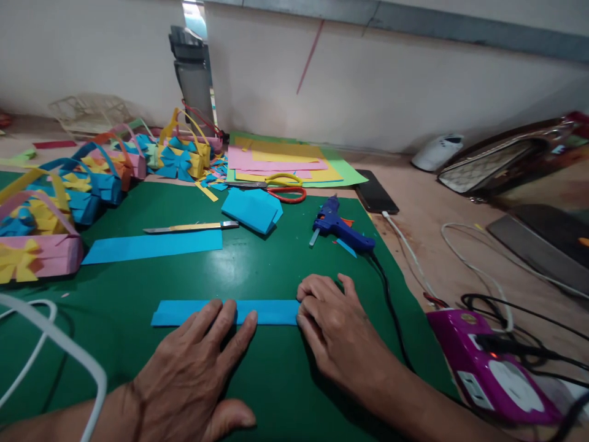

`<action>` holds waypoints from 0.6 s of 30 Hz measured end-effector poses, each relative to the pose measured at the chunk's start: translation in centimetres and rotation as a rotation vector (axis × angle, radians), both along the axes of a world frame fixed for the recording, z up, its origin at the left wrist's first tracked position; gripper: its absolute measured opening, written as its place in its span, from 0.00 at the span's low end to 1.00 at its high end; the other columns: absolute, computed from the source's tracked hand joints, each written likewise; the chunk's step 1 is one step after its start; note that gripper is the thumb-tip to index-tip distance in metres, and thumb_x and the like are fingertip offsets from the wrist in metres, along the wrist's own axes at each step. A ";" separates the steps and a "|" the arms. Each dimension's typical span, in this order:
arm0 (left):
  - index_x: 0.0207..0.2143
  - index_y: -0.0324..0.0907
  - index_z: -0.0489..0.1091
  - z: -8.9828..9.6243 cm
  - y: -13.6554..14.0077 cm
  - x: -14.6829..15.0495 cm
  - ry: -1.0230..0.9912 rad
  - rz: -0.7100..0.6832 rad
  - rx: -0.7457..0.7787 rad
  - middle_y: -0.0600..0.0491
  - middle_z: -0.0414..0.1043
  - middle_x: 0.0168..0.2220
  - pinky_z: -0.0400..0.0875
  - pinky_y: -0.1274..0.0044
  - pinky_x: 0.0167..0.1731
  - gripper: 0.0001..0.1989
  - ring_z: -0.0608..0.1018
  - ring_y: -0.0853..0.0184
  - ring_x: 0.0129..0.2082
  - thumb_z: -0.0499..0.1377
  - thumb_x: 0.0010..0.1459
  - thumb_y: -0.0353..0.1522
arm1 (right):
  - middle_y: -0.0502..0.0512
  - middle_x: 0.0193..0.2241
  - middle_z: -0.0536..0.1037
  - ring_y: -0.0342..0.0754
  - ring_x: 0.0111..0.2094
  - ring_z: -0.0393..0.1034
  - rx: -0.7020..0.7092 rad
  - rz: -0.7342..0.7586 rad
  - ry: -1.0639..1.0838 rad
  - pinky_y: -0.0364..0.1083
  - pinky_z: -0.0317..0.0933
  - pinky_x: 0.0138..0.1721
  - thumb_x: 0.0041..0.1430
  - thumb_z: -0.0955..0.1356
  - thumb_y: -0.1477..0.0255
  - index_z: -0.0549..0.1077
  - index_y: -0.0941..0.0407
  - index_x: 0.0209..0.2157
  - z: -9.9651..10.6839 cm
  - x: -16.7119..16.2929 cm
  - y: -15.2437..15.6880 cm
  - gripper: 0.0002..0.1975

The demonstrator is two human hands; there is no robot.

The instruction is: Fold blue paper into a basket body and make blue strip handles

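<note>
A folded blue paper strip (271, 312) lies lengthwise across the green mat in front of me. My left hand (193, 356) rests on its middle with the fingers stretched out and apart, the thumb off to the side. At the strip's right end, the curled fingers of my right hand (334, 322) close on the paper and hide that end. Farther off lie a flat blue paper piece (154, 247), a craft knife (191, 228) beside it, and a folded blue paper piece (253, 210). A blue glue gun (340, 227) lies beyond my right hand.
Small paper baskets with bows (41, 258) line the left side. Scissors (280, 182) lie before stacked coloured paper sheets (285, 161). A phone (376, 191), a purple power strip (492, 368) and cables are at right. A white curved tube (87, 362) crosses the lower left.
</note>
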State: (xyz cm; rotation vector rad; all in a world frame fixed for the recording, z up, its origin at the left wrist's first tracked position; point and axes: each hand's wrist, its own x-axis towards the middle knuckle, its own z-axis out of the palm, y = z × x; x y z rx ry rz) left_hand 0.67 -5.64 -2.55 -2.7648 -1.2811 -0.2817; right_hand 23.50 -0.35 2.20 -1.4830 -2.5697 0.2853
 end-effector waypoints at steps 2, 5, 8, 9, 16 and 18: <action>0.64 0.41 0.44 0.0 0.0 0.0 0.001 0.001 -0.004 0.40 0.61 0.56 0.59 0.61 0.50 0.44 0.61 0.48 0.55 0.42 0.53 0.59 | 0.55 0.32 0.69 0.50 0.37 0.63 -0.002 -0.001 0.003 0.58 0.47 0.48 0.57 0.58 0.79 0.65 0.58 0.23 0.0 0.0 0.0 0.11; 0.64 0.41 0.45 0.2 0.0 0.0 0.010 -0.001 -0.003 0.40 0.61 0.55 0.58 0.62 0.51 0.43 0.61 0.48 0.55 0.42 0.54 0.58 | 0.55 0.32 0.69 0.50 0.36 0.63 0.005 0.002 0.001 0.58 0.47 0.47 0.57 0.58 0.79 0.65 0.57 0.22 -0.1 0.0 0.1 0.11; 0.63 0.41 0.48 0.3 0.0 0.1 0.014 0.003 -0.014 0.40 0.61 0.55 0.59 0.62 0.51 0.43 0.62 0.49 0.55 0.42 0.54 0.58 | 0.56 0.32 0.70 0.49 0.36 0.64 0.031 0.001 0.003 0.57 0.48 0.47 0.56 0.59 0.79 0.65 0.57 0.21 -0.2 0.0 0.2 0.11; 0.63 0.41 0.49 0.3 0.0 0.1 0.015 0.006 -0.020 0.40 0.62 0.55 0.59 0.62 0.51 0.42 0.62 0.49 0.55 0.41 0.54 0.58 | 0.55 0.32 0.70 0.49 0.36 0.64 0.039 0.001 0.003 0.57 0.48 0.46 0.55 0.60 0.79 0.65 0.57 0.21 -0.2 0.0 0.2 0.11; 0.63 0.41 0.49 0.3 0.0 0.1 0.011 0.005 0.001 0.39 0.62 0.55 0.59 0.61 0.50 0.43 0.63 0.48 0.54 0.41 0.53 0.59 | 0.55 0.31 0.70 0.48 0.34 0.65 0.103 0.020 -0.013 0.53 0.50 0.43 0.55 0.60 0.80 0.64 0.57 0.19 -0.2 0.0 0.2 0.12; 0.63 0.39 0.49 0.4 0.0 0.2 0.014 0.004 0.021 0.39 0.62 0.55 0.57 0.62 0.51 0.43 0.63 0.49 0.54 0.42 0.54 0.58 | 0.55 0.31 0.70 0.48 0.34 0.65 0.105 0.023 -0.003 0.53 0.50 0.43 0.55 0.60 0.80 0.64 0.57 0.19 -0.2 0.0 0.1 0.12</action>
